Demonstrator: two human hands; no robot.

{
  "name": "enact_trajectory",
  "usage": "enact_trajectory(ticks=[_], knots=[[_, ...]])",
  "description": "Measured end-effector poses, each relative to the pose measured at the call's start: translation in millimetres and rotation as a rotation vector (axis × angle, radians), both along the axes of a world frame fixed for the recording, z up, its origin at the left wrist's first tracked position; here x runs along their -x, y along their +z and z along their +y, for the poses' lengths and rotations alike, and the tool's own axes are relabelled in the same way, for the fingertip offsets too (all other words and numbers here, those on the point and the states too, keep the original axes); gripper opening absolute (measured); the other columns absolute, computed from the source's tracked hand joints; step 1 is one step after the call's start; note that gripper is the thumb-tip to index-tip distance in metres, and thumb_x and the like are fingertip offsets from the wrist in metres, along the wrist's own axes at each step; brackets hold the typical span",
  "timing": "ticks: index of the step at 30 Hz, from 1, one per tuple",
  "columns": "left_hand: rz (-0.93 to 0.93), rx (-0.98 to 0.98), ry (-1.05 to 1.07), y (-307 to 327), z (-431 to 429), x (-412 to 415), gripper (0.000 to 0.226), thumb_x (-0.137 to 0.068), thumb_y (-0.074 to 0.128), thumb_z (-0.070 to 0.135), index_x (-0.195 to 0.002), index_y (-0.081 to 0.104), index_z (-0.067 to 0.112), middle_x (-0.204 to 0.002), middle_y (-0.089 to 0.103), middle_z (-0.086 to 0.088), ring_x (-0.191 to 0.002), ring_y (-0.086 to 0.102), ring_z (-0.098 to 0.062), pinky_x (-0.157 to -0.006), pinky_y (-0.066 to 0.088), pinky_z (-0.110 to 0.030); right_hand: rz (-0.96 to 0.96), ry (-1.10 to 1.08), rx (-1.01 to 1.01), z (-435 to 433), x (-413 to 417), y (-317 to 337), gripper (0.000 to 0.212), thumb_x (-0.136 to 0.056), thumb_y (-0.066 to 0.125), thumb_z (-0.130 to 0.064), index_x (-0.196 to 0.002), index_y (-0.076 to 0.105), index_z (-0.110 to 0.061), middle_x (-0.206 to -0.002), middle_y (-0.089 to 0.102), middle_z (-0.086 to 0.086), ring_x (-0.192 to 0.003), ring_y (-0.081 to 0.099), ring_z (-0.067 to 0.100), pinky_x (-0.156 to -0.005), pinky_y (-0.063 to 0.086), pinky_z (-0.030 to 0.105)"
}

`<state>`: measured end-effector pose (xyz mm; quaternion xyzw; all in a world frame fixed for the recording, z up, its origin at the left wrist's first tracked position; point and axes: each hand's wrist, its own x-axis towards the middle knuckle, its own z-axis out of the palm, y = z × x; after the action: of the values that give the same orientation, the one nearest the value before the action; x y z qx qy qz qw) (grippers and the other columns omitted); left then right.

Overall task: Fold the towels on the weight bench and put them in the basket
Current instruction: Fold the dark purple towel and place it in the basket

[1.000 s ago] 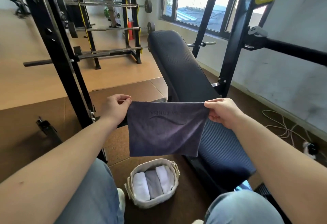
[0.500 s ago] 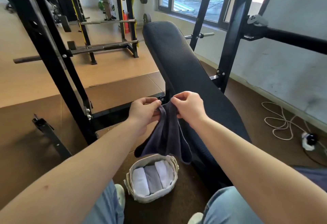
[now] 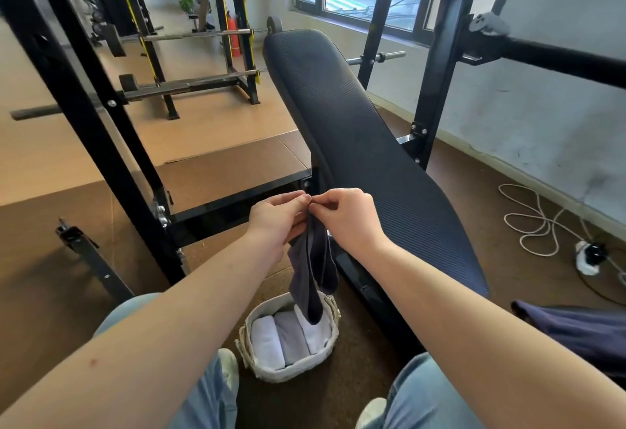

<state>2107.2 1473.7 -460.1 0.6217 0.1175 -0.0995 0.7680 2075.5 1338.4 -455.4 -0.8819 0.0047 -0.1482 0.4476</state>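
Above the basket (image 3: 291,372): the dark towel (image 3: 313,269) hangs doubled beside the weight bench (image 3: 355,144), its low tip over the rolled towels (image 3: 267,340).
Left hand (image 3: 274,222): pinches one top corner, fingers curled.
Right hand (image 3: 349,218): pinches the matching corner, its fingertips meeting the left's.
Slip risk: passing both corners into one hand may drop one and open the fold.
Skew risk: the hanging layers look uneven, so the next fold may come out crooked.
Snag risk: the dangling tip may disturb the rolls; whether it touches them cannot be told.
Near right: another dark towel (image 3: 582,330) waits.
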Motion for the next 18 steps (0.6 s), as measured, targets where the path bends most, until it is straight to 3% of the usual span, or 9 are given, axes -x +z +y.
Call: enact_trajectory(ticks=[3,6,9,13,18], knots=[[-0.06,-0.102,-0.003,-3,-2,4,0.01,-0.099,0.067,0.024,-0.104,0.076,0.025,-0.1,0.078,0.001,-0.096,0.074,-0.017,-0.085,0.062,-0.036,0.007,0.015,0.059,-1,0,-6,0.029,-0.089,0.079,-0.03,-0.116,0.077,-0.02,-0.102,0.077,-0.006,-0.09,0.071,0.005,-0.085,0.059,0.023],[-0.098,-0.189,-0.038,-4,-2,8,0.017,-0.103,0.059,0.029,-0.111,0.074,0.026,-0.106,0.075,0.003,-0.102,0.069,-0.016,-0.088,0.059,-0.035,0.011,-0.002,0.052,-7,0,-9,0.022,-0.089,0.079,-0.025,-0.11,0.077,-0.019,-0.098,0.075,-0.007,-0.088,0.07,0.006,-0.083,0.059,0.024],[-0.109,-0.26,-0.096,-7,0,11,0.021,-0.106,0.053,0.027,-0.118,0.071,0.024,-0.109,0.074,0.001,-0.104,0.068,-0.016,-0.079,0.054,-0.029,0.065,0.009,0.073,-18,0,-11,0.019,-0.091,0.075,-0.016,-0.109,0.078,-0.02,-0.098,0.076,-0.007,-0.088,0.07,0.008,-0.085,0.058,0.026],[-0.055,-0.34,-0.065,-18,3,10,0.022,-0.105,0.055,0.02,-0.123,0.067,0.02,-0.109,0.068,-0.003,-0.098,0.062,-0.015,-0.07,0.051,-0.026,0.172,-0.001,-0.099,-32,3,-10,0.018,-0.095,0.068,-0.009,-0.106,0.073,-0.023,-0.099,0.074,-0.003,-0.069,0.073,0.008,-0.058,0.056,0.019],[0.174,-0.362,-0.159,-31,13,10,0.043,-0.095,0.071,0.026,-0.136,0.056,0.023,-0.129,0.053,-0.003,-0.119,0.049,-0.025,-0.097,0.056,-0.049,0.177,0.01,-0.196,-42,11,-7,0.018,-0.097,0.066,-0.006,-0.103,0.07,-0.023,-0.101,0.071,-0.003,-0.071,0.076,0.013,-0.061,0.057,0.019]])
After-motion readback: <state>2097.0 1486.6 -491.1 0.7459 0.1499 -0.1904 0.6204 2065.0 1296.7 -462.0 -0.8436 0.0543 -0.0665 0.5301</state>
